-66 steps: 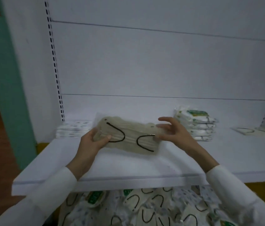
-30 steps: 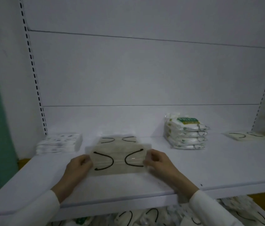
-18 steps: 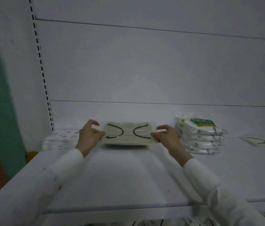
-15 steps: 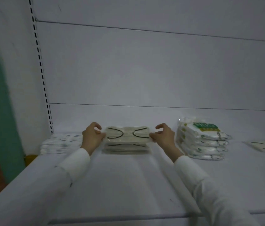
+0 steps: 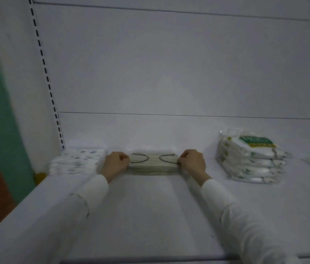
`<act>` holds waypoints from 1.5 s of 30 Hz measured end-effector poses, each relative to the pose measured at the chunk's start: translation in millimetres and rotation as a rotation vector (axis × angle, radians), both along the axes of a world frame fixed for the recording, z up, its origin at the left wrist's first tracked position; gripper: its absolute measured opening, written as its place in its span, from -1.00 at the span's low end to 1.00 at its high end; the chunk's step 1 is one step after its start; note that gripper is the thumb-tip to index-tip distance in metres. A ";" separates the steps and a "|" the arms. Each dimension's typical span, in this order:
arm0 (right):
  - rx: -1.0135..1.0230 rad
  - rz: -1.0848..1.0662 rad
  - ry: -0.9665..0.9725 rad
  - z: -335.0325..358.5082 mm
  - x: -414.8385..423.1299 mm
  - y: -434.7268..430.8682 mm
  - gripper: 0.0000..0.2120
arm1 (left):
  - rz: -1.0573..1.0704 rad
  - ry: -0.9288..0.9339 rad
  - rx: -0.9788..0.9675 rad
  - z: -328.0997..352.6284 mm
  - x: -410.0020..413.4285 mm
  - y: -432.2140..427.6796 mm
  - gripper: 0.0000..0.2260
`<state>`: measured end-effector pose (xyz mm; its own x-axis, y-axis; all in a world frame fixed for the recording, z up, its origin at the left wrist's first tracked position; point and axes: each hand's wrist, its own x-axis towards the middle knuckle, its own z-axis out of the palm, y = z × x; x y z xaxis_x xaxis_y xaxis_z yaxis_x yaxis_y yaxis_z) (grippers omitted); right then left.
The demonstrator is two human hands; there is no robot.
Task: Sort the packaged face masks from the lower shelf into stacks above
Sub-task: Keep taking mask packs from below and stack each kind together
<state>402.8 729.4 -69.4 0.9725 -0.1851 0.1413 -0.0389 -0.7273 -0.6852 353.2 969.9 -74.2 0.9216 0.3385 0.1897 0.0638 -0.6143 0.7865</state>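
Pack: top mask pack (image 5: 153, 160) on beige stack (image 5: 153, 170), upper shelf (image 5: 150, 216).
Hands: left hand (image 5: 115, 164), right hand (image 5: 192, 163), fingers curled, pinching pack ends.
Risk: skewed pack from uneven release; stack nudged askew.

Shelf front (image 5: 150, 221): open board, crossed only by two sleeves (image 5: 232, 206).
Left gap: left hand (image 5: 115, 164) fills it, between patterned stack (image 5: 76, 161) and beige stack (image 5: 153, 165).
Right gap: right hand (image 5: 192, 162) at the beige stack's end; open board beyond, up to green-label stack (image 5: 250, 162).
Overhead: room above every stack.
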 end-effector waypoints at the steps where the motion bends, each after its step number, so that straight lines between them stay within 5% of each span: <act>1: -0.004 0.004 -0.004 -0.1 -0.8 -0.7 -0.88 | -0.002 -0.003 0.026 0.0 -0.5 0.7 -0.82; 14: -0.323 0.405 -0.366 40.7 -68.7 12.5 -0.65 | -0.151 -0.218 0.463 30.3 -63.7 20.6 -0.78; 25: -0.232 0.856 -0.549 25.4 -200.0 69.7 -0.65 | -0.217 -0.252 0.442 15.9 -218.7 45.7 -0.88; 35: -0.145 1.337 -0.694 -89.1 -276.8 95.1 -0.74 | -0.096 -0.202 0.239 -44.9 -334.9 70.0 -0.90; 39: -0.277 1.366 -0.400 -171.3 -275.5 103.9 -0.72 | -0.033 -0.033 0.158 -108.8 -353.4 84.6 -0.88; 45: -0.423 0.924 0.291 -288.5 -236.7 136.5 -0.69 | 0.069 0.296 0.037 -251.5 -346.6 107.1 -0.88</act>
<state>166.1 865.8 -358.0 0.7173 0.6543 -0.2397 0.5299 -0.7356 -0.4220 6.6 1077.0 -325.7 0.9137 0.4003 -0.0702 0.3295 -0.6286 0.7045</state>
